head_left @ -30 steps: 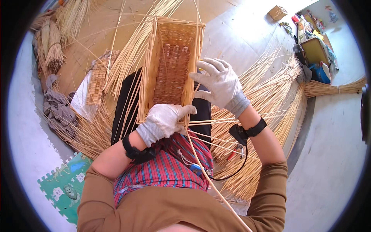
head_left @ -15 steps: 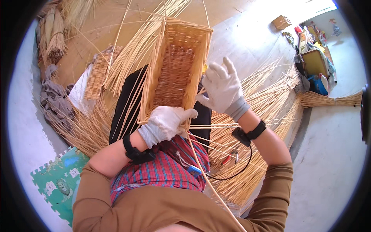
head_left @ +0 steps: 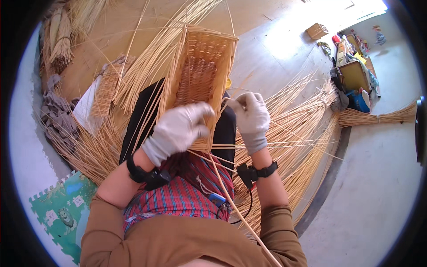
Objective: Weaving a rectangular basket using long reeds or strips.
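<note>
A rectangular woven wicker basket (head_left: pixel 195 75) lies tilted across my lap, its hollow facing me and its long sides pointing away. My left hand (head_left: pixel 175 131), in a pale glove, hovers over the basket's near end. Its fingers are blurred by motion but look apart, with nothing between them. Beside the right rim, my gloved right hand (head_left: pixel 252 115) has thumb and fingers pinched on a thin wicker strand (head_left: pixel 307 140), which trails off to the right. Several loose strand ends stick out from the basket's near corner, and one long rod (head_left: pixel 231 200) runs down past my body.
A big spread of wicker rods (head_left: pixel 289 129) covers the floor at right, with more rods (head_left: pixel 151 66) beyond the basket. At left lie a woven panel (head_left: pixel 106 91), a grey cloth (head_left: pixel 58 111) and a green foam mat (head_left: pixel 62 213). A small box-shaped basket (head_left: pixel 317 31) stands far right.
My left hand has let go of the basket's near rim and lifted over it. My right hand has moved in to the right rim, closing from spread fingers to a pinch.
</note>
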The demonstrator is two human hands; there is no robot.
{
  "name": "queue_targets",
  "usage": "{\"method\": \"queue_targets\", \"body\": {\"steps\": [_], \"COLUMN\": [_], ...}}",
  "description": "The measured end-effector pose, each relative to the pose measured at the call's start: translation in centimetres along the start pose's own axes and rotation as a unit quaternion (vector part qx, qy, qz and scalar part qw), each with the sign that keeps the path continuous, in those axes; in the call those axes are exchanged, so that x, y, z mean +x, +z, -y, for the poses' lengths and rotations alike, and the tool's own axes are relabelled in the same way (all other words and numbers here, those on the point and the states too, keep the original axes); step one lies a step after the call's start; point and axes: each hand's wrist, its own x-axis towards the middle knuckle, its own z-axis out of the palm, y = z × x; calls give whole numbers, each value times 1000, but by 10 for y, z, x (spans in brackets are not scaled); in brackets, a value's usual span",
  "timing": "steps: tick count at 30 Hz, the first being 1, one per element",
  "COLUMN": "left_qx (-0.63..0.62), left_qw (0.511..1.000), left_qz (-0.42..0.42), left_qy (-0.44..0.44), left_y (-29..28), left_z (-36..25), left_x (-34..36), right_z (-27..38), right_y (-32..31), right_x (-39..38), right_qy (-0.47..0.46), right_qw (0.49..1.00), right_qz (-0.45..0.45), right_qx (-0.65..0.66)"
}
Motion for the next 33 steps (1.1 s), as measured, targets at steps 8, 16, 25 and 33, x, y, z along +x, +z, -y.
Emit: {"method": "queue_targets", "body": {"steps": [8,16,25,33], "left_qx": [-173,-131,345,246], "left_qw": [984,986,893,957], "left_qz": [-37,-94,-206,-119], "left_qy": [15,-31,203,98], "left_y": [39,41,76,54], "left_z": [18,17,7,-9], "left_x": [51,48,18,26], "right_z": [19,1,72,28], "right_y": [23,-7,-33,-42], "right_x": [-53,-92,44,10], "right_qy": [135,101,-370,-176], "right_qw": [925,966,928,984], "right_qz": [-52,126,49,-15], "right_qx": [350,202,-7,29]}}
